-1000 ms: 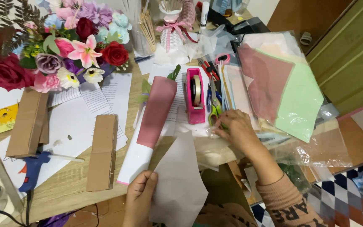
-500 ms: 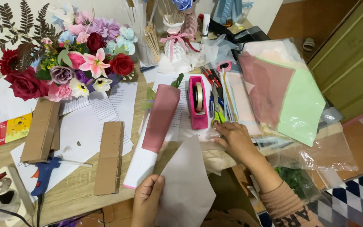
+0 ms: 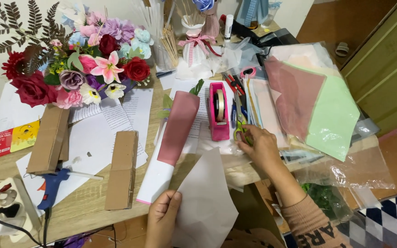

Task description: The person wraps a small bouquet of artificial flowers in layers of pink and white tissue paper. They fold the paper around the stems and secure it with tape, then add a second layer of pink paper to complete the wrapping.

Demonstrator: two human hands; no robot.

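Landmark: pink tape dispenser (image 3: 218, 111), upright near mid-bench (image 3: 83, 209).

Left hand (image 3: 163, 219): clenched on the lower left edge of a grey paper sheet (image 3: 205, 202), thumb on top. The sheet hangs past the front edge of the bench, below and slightly left of the dispenser; its top corner overlaps the bench edge.

Right hand (image 3: 259, 146): just right of the dispenser's near end, fingers curled onto the green-handled scissors (image 3: 240, 129); whether the grip is closed, I cannot tell. The scissors lie among pens packed tight against the dispenser's right side.

Left of the dispenser: a dusty-pink paper strip (image 3: 178, 127) on white card, touching or nearly so. Further left, two cardboard pieces (image 3: 122, 169) and a blue glue gun (image 3: 51, 183), with bare wood between them toward the front edge. Far right: a stack of coloured sheets (image 3: 331, 115) overhanging the bench's right edge. Behind and to the left: a flower arrangement (image 3: 88, 69).
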